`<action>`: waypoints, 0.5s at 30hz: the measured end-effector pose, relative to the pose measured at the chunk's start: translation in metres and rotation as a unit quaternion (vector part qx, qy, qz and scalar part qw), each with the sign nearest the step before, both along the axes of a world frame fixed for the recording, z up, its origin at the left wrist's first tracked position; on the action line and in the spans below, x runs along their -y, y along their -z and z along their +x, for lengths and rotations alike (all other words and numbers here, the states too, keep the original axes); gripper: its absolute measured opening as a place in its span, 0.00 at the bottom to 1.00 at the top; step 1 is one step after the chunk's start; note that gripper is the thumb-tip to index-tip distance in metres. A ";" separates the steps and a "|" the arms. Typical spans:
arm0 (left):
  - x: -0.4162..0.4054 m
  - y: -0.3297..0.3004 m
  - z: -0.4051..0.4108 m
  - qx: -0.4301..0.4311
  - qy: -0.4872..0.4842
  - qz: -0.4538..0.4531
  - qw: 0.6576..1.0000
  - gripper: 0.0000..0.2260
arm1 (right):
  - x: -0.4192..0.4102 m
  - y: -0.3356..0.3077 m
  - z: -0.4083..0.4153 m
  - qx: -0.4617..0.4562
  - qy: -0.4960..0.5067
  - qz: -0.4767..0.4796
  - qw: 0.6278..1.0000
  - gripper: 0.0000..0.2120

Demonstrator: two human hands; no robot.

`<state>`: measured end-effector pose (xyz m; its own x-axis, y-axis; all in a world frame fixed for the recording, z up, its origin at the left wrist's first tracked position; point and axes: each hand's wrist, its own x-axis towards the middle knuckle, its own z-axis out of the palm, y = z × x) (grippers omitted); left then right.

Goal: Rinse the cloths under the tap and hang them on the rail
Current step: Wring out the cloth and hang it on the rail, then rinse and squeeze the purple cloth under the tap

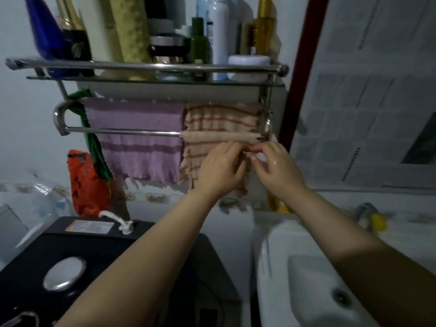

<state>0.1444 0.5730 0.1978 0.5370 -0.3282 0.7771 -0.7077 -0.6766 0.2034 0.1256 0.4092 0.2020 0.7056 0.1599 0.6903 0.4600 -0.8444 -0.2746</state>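
A beige cloth with brown stripes [219,121] hangs over the right half of the steel rail [118,131]. Both wet hands are raised to it just under the rail. My left hand [221,166] grips the cloth with curled fingers, and my right hand [276,165] pinches its upper fold close beside the left. A purple striped cloth [134,140] hangs spread over the rail's left half, untouched. The white sink [271,267] lies below at the right; the tap [365,210] shows blurred behind my right forearm.
Above the rail a glass shelf [165,82] carries several bottles and jars. An orange bag [86,182] and green cord [94,147] hang at the rail's left end. A black appliance [35,267] stands lower left. A red door frame [304,55] stands at the right.
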 end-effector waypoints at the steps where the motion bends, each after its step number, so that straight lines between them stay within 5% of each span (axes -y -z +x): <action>1: 0.015 0.008 -0.006 -0.015 0.010 0.002 1.000 0.08 | 0.015 0.011 -0.008 -0.013 0.000 0.007 1.000 0.13; 10: 0.179 0.084 -0.046 -0.230 0.019 0.019 0.973 0.08 | 0.185 0.081 -0.053 -0.234 0.006 0.091 0.968 0.06; 15: 0.271 0.142 -0.062 -0.380 -0.019 0.024 0.924 0.08 | 0.282 0.116 -0.072 -0.320 -0.013 0.104 0.942 0.02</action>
